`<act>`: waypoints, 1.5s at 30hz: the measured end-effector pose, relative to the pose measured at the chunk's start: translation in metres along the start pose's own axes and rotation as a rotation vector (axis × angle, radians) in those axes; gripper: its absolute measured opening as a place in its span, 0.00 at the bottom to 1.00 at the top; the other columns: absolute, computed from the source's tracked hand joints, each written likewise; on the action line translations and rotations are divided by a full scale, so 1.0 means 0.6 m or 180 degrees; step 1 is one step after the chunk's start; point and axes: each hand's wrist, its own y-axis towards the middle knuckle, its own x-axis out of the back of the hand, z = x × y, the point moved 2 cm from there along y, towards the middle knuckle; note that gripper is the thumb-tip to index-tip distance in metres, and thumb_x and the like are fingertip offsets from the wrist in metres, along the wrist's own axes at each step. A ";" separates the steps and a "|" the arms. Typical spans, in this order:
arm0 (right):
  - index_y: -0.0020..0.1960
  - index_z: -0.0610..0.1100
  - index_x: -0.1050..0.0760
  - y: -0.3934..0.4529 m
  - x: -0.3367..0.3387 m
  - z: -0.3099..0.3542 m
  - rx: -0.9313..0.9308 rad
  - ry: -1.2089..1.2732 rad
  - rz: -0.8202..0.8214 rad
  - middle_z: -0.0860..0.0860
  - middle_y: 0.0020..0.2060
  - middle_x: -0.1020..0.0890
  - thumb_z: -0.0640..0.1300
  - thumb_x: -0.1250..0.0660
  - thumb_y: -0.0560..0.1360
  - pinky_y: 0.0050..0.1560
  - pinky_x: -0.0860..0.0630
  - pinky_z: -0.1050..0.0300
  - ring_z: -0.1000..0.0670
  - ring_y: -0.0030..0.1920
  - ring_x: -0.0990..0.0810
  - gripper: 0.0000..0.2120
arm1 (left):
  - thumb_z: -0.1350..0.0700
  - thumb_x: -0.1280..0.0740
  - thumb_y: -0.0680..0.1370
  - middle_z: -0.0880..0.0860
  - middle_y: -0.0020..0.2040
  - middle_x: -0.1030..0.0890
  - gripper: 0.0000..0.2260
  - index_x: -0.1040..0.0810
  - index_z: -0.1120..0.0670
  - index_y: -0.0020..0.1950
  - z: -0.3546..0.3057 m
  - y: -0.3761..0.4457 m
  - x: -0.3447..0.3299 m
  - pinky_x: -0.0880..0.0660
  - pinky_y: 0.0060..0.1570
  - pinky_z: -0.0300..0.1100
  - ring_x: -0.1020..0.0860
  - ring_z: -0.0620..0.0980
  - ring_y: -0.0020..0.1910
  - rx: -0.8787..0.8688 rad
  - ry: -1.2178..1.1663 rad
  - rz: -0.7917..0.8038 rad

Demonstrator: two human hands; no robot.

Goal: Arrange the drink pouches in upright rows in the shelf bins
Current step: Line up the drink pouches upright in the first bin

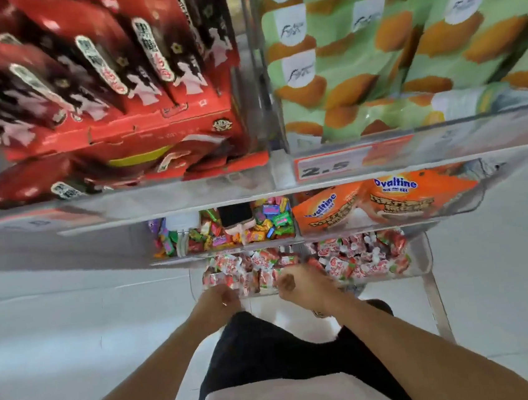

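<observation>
Below centre of the frame, the left hand [220, 297] and the right hand [292, 283] reach to the front edge of the lowest clear bin [420, 261], fingers curled, though whether either grips a packet cannot be told; the reach suggests sorting its loose red-and-white packets [353, 260]. The drink pouches to be ranked upright are probably the red pouches [85, 65] at upper left, leaning in rows in their red carton [151, 130], well apart from both hands. Between them project the tiers holding green biscuit packs [402, 38], orange Ovaltine bags [396, 199] and mixed sweets [259, 226], overhanging any upward reach.
</observation>
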 end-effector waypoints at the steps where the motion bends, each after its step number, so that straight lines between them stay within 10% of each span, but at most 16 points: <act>1: 0.52 0.45 0.18 0.022 -0.006 0.004 0.0028 -0.0072 0.0054 0.52 0.45 0.16 0.41 0.30 0.73 0.51 0.20 0.54 0.53 0.46 0.18 0.08 | 0.57 0.31 0.74 0.51 0.42 0.19 0.04 0.20 0.56 0.46 0.014 0.008 -0.012 0.25 0.40 0.37 0.21 0.49 0.41 0.0098 -0.0066 -0.0034; 15: 0.55 0.53 0.25 0.391 -0.227 -0.124 0.1098 -0.1233 -0.0136 0.51 0.40 0.18 0.42 0.29 0.71 0.40 0.25 0.55 0.47 0.42 0.19 0.15 | 0.46 0.28 0.67 0.47 0.41 0.20 0.10 0.24 0.47 0.44 0.210 0.294 -0.148 0.25 0.44 0.42 0.22 0.50 0.44 -0.0916 0.1050 -0.0895; 19: 0.72 0.53 0.34 0.371 -0.253 -0.154 0.1495 -0.1593 -0.0188 0.48 0.61 0.27 0.44 0.26 0.72 0.45 0.28 0.56 0.41 0.54 0.22 0.31 | 0.50 0.28 0.66 0.47 0.32 0.24 0.09 0.26 0.50 0.38 0.241 0.306 -0.175 0.32 0.34 0.43 0.25 0.52 0.33 -0.1193 0.0969 -0.1497; 22: 0.62 0.53 0.28 0.337 -0.255 -0.160 0.1692 -0.1281 -0.0380 0.48 0.62 0.26 0.51 0.21 0.67 0.59 0.27 0.50 0.45 0.60 0.26 0.27 | 0.52 0.26 0.69 0.50 0.32 0.23 0.09 0.24 0.54 0.38 0.235 0.288 -0.187 0.33 0.33 0.43 0.26 0.51 0.33 -0.1101 0.0717 -0.1795; 29: 0.44 0.44 0.28 0.288 -0.233 -0.180 0.1558 -0.1297 -0.0957 0.53 0.36 0.25 0.40 0.23 0.70 0.38 0.31 0.55 0.52 0.35 0.29 0.13 | 0.45 0.23 0.67 0.50 0.43 0.18 0.16 0.22 0.52 0.47 0.222 0.249 -0.195 0.23 0.45 0.46 0.21 0.51 0.43 -0.0870 0.0499 -0.1987; 45: 0.41 0.51 0.23 0.233 -0.165 -0.165 0.1405 -0.1857 -0.1198 0.58 0.39 0.19 0.48 0.24 0.72 0.44 0.24 0.59 0.59 0.41 0.21 0.08 | 0.45 0.20 0.63 0.46 0.39 0.18 0.19 0.24 0.47 0.47 0.247 0.299 -0.177 0.21 0.41 0.43 0.21 0.43 0.37 -0.1371 0.0303 -0.1578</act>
